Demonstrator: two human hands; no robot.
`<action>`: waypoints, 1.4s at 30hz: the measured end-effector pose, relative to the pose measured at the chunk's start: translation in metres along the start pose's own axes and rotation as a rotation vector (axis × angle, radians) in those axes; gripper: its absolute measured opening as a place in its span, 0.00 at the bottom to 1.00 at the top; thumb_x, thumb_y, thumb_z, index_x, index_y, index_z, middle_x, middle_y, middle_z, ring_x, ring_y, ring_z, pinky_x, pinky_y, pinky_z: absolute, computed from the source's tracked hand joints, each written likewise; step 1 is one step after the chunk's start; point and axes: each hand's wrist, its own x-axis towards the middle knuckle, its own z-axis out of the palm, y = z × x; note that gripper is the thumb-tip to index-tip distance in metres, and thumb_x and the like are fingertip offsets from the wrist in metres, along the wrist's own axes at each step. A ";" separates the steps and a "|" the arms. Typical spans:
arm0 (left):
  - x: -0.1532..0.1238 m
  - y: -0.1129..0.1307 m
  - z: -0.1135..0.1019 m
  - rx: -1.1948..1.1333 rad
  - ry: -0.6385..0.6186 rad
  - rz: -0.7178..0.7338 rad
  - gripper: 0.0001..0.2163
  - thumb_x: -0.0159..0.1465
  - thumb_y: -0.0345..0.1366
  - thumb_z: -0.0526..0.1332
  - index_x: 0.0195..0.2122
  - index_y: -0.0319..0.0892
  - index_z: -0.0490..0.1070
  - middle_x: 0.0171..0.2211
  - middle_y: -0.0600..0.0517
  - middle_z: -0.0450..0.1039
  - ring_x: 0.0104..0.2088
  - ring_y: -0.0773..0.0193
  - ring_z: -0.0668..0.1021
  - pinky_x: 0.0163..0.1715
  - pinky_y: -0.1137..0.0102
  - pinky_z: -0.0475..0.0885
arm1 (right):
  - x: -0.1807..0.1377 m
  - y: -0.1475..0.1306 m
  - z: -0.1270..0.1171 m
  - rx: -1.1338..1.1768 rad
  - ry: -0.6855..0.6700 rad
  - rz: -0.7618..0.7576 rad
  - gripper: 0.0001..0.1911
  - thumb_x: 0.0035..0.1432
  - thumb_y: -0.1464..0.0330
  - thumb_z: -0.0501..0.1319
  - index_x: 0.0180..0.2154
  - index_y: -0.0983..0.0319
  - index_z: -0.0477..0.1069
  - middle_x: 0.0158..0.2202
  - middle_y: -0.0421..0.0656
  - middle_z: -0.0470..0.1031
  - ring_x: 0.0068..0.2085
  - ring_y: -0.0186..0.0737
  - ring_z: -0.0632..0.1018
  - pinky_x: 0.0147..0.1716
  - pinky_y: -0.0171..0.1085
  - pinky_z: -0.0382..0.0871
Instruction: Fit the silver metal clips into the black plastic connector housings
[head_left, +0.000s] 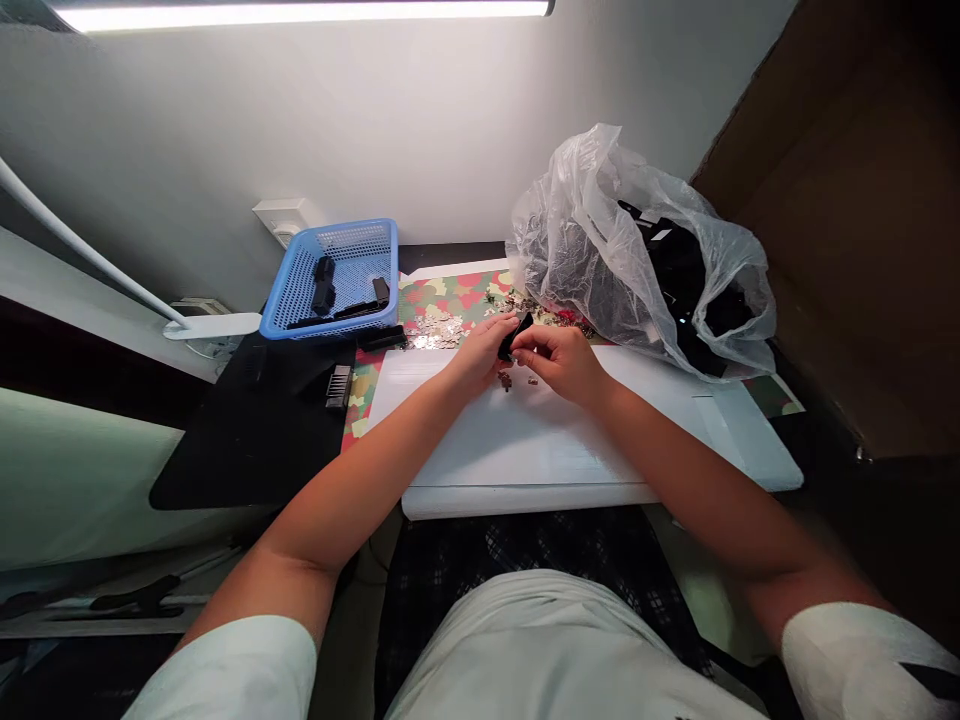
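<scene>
Head view: the left hand (pixel 476 358) and right hand (pixel 561 364) are meeting, fingers curled and closing, both pinching a small black plastic piece (pixel 514 337) above the far edge of a white foam board (pixel 525 440). Small brown bits (pixel 505 379) are lying on the board just near the hands. Silver bits (pixel 437 330) are heaping on a camouflage-patterned mat (pixel 450 297) farther left. Beyond, a blue plastic mesh basket (pixel 358 225) is holding black parts, and a clear plastic bag (pixel 592 250) stuffed with black items is slumping far right.

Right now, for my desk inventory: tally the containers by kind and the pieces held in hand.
Blue plastic mesh basket: 1
Clear plastic bag: 1
Black piece between left hand and right hand: 1
Total: 3
</scene>
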 end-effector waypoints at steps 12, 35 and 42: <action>0.003 0.000 -0.004 -0.055 -0.018 0.006 0.08 0.57 0.39 0.64 0.32 0.40 0.72 0.26 0.55 0.68 0.25 0.72 0.69 0.21 0.79 0.63 | 0.000 -0.001 -0.004 0.111 0.104 0.034 0.12 0.57 0.58 0.64 0.32 0.61 0.74 0.26 0.39 0.70 0.25 0.33 0.65 0.26 0.36 0.57; -0.012 0.013 -0.004 0.094 0.119 0.504 0.17 0.55 0.30 0.71 0.36 0.47 0.62 0.47 0.53 0.73 0.55 0.63 0.75 0.47 0.70 0.74 | 0.012 0.003 -0.008 0.851 -0.010 0.529 0.20 0.54 0.52 0.68 0.39 0.60 0.69 0.37 0.44 0.80 0.30 0.33 0.79 0.28 0.32 0.74; -0.017 0.007 -0.006 0.392 -0.111 0.618 0.23 0.38 0.32 0.80 0.30 0.44 0.69 0.51 0.48 0.70 0.59 0.56 0.70 0.52 0.66 0.72 | 0.017 0.014 -0.012 0.850 0.117 0.412 0.19 0.53 0.54 0.68 0.40 0.59 0.71 0.35 0.40 0.79 0.33 0.33 0.79 0.29 0.31 0.73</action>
